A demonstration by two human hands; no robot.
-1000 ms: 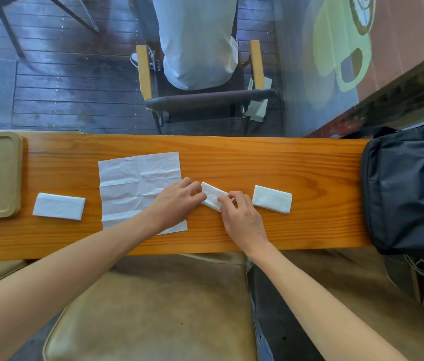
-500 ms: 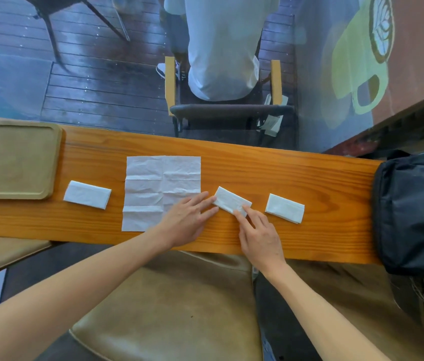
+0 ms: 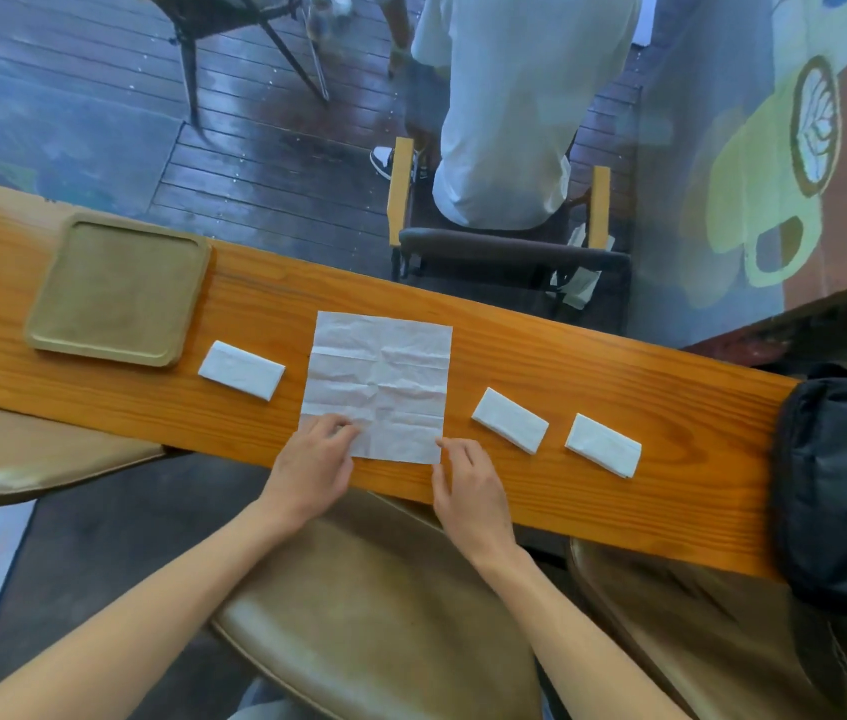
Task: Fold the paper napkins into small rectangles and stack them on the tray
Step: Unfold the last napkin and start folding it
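At the wooden counter's near edge, left hand and right hand pinch the flat, creased white paper napkin by its corners; uneven lifting could skew the fold.

One view only, from the head, looking forward and steeply down; the wooden worktop runs across the middle of the frame, tilted, higher at the left and dropping to the right; the wide lens bows its edges; the camera sits close, with both forearms coming in from the bottom edge and the left hand and right hand near centre; past the worktop's far edge the view looks down on dark floorboards and a seated person's back; no second view shares the scene.
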